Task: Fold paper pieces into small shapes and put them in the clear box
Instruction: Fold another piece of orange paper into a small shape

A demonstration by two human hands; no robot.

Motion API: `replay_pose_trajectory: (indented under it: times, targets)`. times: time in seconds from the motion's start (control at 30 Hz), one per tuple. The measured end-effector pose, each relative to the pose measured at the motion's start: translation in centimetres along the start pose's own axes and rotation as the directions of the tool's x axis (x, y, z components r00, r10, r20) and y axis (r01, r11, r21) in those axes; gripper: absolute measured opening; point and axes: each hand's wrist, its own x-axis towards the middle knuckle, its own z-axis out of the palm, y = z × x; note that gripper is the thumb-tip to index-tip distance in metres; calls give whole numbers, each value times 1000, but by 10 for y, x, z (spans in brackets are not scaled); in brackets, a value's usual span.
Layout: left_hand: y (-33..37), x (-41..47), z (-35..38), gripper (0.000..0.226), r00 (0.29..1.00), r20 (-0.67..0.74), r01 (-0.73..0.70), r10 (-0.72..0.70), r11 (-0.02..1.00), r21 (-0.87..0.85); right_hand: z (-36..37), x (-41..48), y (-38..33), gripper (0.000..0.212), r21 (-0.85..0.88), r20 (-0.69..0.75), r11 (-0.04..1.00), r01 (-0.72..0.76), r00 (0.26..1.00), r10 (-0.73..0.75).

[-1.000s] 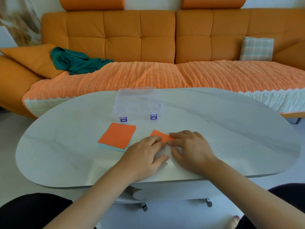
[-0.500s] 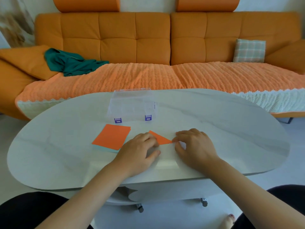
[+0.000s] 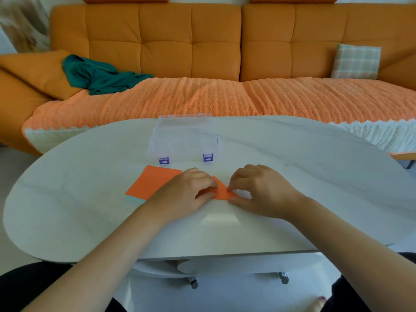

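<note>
Both forearms reach forward over the near edge of the white table [image 3: 292,176] and meet at its middle, palms down and wrists low. The left hand [image 3: 186,194] arches over the left part of the folded paper [image 3: 221,191], its fingers curled onto the top and the thumb tucked in below, so the sheet is gripped between them. The right hand [image 3: 261,190] pinches the paper's right edge between forefinger tip and thumb, with the other fingers bent loosely above. The orange piece lies on the tabletop between the two hands, a pointed corner aimed away from the person. Just to its left sits a stack of paper [image 3: 153,183], partly under the left hand. The clear box [image 3: 184,138] stands behind, near the far edge.
</note>
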Motion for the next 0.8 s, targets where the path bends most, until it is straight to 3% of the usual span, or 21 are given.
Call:
replay_pose_trajectory:
  times: [0.1, 0.17, 0.23, 0.33, 0.5, 0.7, 0.8]
  targets:
    - [-4, 0, 0, 38, 998, 2, 59, -59, 998, -36, 6, 6, 2, 23, -161, -76, 979, 122, 988, -135]
    - [-3, 0, -1, 31, 997, -44, 55, -57, 998, -43, 7, 10, 1, 25, -174, -116, 978, 117, 984, -138]
    - [0, -1, -3, 16, 990, -123, 68, -76, 995, -71, 4, 14, -2, 25, -66, -155, 997, 50, 986, -59]
    - [7, 0, -10, 11, 954, -185, 212, -235, 967, -139, -6, 17, -8, 17, 186, -172, 979, -88, 978, 121]
    - [22, -1, -23, 11, 924, -176, 283, -339, 917, -279, -21, 24, -25, 9, 564, -81, 781, -270, 923, 377]
    - [33, -7, -27, 10, 916, -190, 276, -353, 899, -340, -28, 30, -41, 9, 658, 3, 672, -339, 894, 448]
    - [34, -8, -27, 9, 914, -179, 290, -364, 895, -338, -29, 30, -40, 8, 631, 46, 680, -374, 892, 449]
